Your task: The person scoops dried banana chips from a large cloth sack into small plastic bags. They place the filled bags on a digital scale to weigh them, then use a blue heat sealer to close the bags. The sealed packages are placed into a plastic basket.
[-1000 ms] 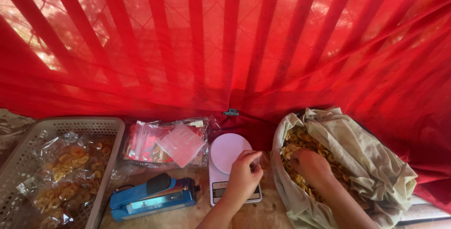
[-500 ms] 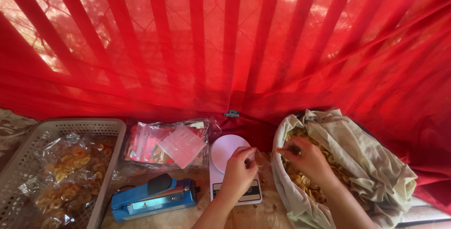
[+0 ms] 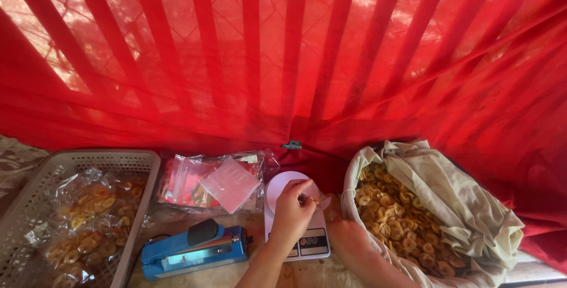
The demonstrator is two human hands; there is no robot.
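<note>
My left hand (image 3: 292,211) hovers over the round plate of a white kitchen scale (image 3: 280,183), fingertips pinched on what looks like a small clear plastic bag (image 3: 322,196). My right hand (image 3: 348,238) lies low between the scale and the rim of a beige cloth sack (image 3: 449,199) full of yellow banana chips (image 3: 396,220). Its fingers are mostly hidden, so I cannot see whether it holds chips.
A grey perforated basket (image 3: 127,161) at the left holds sealed bags of chips (image 3: 88,217). A blue heat sealer (image 3: 195,249) lies in front of a stack of empty clear bags (image 3: 212,181). A red curtain (image 3: 283,57) hangs behind everything.
My right hand has come out of the chips in the sack and moved left to the gap beside the scale. My left hand stayed over the scale, shifting slightly forward.
</note>
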